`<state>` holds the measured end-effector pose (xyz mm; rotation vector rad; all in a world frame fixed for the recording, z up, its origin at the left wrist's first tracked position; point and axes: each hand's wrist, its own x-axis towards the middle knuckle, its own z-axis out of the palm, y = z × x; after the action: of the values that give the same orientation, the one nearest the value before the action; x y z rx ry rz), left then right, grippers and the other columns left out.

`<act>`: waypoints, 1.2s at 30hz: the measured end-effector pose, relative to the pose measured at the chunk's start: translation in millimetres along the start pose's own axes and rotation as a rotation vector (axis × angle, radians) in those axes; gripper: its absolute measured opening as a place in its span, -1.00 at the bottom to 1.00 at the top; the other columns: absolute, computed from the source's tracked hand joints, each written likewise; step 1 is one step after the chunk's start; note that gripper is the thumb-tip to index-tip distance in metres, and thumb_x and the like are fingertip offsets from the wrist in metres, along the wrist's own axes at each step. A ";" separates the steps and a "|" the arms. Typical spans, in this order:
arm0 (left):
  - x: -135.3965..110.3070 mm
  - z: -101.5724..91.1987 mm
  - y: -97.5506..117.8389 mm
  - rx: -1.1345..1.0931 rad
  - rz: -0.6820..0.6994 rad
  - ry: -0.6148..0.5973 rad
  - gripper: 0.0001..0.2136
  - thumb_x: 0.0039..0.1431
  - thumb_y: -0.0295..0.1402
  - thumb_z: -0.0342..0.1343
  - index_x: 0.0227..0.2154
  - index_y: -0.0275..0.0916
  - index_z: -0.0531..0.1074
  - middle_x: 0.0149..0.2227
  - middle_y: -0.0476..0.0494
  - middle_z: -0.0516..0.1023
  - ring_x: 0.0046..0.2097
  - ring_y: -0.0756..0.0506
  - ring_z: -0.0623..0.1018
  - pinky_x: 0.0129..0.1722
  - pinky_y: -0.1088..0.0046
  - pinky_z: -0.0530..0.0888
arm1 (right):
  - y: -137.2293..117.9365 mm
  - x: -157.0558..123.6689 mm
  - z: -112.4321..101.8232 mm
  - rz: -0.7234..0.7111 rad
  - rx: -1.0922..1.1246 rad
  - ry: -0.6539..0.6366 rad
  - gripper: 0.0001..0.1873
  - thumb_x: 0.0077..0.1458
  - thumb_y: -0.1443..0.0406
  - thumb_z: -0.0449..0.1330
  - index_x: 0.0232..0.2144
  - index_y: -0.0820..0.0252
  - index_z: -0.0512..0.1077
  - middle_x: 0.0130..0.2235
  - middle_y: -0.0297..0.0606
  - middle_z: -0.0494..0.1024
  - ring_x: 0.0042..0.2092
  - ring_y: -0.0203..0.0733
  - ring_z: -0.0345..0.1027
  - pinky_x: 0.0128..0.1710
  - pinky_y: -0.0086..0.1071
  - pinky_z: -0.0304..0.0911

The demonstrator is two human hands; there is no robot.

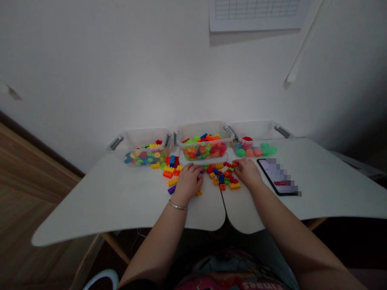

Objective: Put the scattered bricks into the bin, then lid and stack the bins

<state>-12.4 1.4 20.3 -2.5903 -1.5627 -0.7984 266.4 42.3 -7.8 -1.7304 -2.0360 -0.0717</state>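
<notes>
A loose pile of small coloured building bricks [223, 174] lies on the white table [121, 197] in front of the middle clear bin [205, 146], which is full of bricks. My left hand [189, 180] rests knuckles-up on the bricks at the pile's left side, fingers curled down; what they hold is hidden. My right hand [248, 171] lies on the pile's right edge, fingers bent over the bricks near a yellow brick [235, 185]. A thin bracelet [177, 206] circles my left wrist.
A left clear bin [144, 153] holds coloured pieces. A right clear bin [256, 143] holds coloured balls and a red-lidded cup. A phone [278, 177] lies face up right of my right hand. More bricks [171, 167] lie left of my left hand. The wall stands behind.
</notes>
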 end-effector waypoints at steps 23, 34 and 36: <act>-1.4 -4.4 -0.2 -0.022 0.001 0.010 -0.71 0.13 -0.43 0.10 -0.07 -0.19 0.48 -0.03 -0.15 0.54 0.13 -0.21 0.36 0.21 0.12 0.32 | -74.9 86.4 -79.8 0.038 0.742 0.381 -0.62 0.00 0.09 0.21 -0.17 0.18 0.50 -0.16 -0.16 0.60 -0.16 -0.13 0.45 -0.15 -0.23 0.37; -4.0 -2.0 -4.5 -0.018 0.005 0.018 -0.69 0.12 -0.43 0.11 -0.05 -0.19 0.48 0.00 -0.13 0.53 0.14 -0.21 0.34 0.22 0.14 0.30 | -113.3 145.9 -64.1 0.124 0.405 0.011 -0.74 0.01 0.20 0.26 -0.22 0.15 0.54 -0.21 -0.20 0.62 -0.21 -0.15 0.48 -0.15 -0.27 0.34; -3.9 -2.2 -4.3 -0.018 0.010 0.015 -0.69 0.12 -0.43 0.11 -0.05 -0.20 0.48 0.00 -0.14 0.53 0.14 -0.21 0.34 0.23 0.14 0.29 | -116.8 145.8 -63.0 0.158 0.315 -0.042 -0.73 0.01 0.17 0.26 -0.22 0.10 0.56 -0.20 -0.21 0.62 -0.20 -0.11 0.49 -0.16 -0.25 0.34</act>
<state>-18.3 -0.2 19.5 -2.5962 -1.5442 -0.8323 161.2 131.8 132.8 -1.6928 -1.8159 0.3213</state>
